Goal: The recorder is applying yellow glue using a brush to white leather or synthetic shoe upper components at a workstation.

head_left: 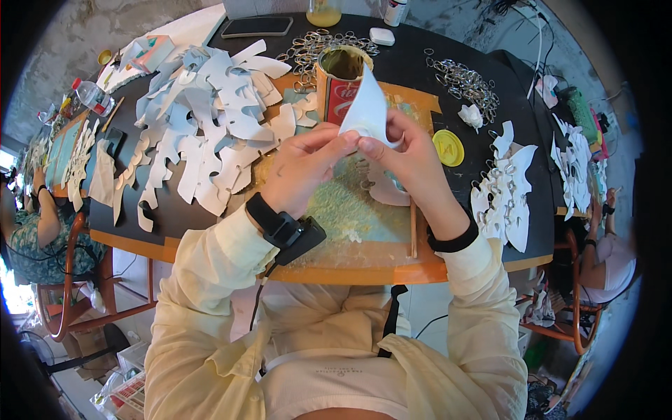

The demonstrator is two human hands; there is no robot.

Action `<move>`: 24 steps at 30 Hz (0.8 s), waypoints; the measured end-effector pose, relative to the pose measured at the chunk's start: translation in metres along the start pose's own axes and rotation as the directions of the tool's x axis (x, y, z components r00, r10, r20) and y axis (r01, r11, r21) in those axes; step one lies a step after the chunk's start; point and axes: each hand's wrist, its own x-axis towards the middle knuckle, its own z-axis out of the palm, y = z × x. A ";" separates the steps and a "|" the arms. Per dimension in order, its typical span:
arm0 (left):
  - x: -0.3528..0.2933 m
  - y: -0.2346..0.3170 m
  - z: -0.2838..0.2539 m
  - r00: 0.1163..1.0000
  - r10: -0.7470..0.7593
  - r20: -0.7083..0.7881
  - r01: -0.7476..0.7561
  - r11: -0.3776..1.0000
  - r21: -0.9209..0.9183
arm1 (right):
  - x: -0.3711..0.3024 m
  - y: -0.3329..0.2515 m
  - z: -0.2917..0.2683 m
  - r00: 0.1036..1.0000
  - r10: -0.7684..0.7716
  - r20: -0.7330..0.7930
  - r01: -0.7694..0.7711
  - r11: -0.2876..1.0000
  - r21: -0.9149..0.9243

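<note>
Dark tabletop [175,227], crowded. To the left, a big loose pile of white cut-out pieces [217,122], overlapping, curved edges and notches; a few stray toward the work mat [336,199], which is smeared and crusted pale yellow. To the right, a smaller stack of white pieces with metal rings attached [505,192]. Loose metal rings heaped in two lots: one behind the can [336,98], one farther right [465,84]. Near the latter, a crumpled white tissue [471,117]. Far edge: smartphone [257,26], small white case [381,36]. A thin stick [414,234] lies by the mat's right side. Co-workers partly in view at both rims.

White sheet piece [365,105] raised over the mat, pinched between the fingertips of both hands, left [304,161] and right [416,157]; thumbs almost meet at its lower edge, upper end tapering to a point. It overlaps the red can from this angle, hiding part of it. Another ringed piece [388,185] lies below the right hand.

Can stands open, yellowish-brown residue inside; yellow lid [448,148] off, to its right. Glass jar [324,12] at the back holds yellowish liquid.
</note>
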 end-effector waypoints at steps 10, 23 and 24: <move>0.004 0.001 -0.009 0.874 0.424 0.236 -0.484 0.731 0.480 | -0.007 -0.005 -0.011 0.940 0.284 0.191 -0.322 0.923 0.211; 0.000 0.016 -0.012 0.987 0.160 -0.018 -0.144 0.924 0.355 | -0.003 0.000 -0.010 0.964 0.184 0.192 -0.141 0.966 -0.216; -0.001 0.018 -0.012 0.990 0.137 -0.019 -0.122 0.928 0.352 | -0.003 -0.004 -0.011 0.962 0.169 0.215 -0.116 0.964 -0.239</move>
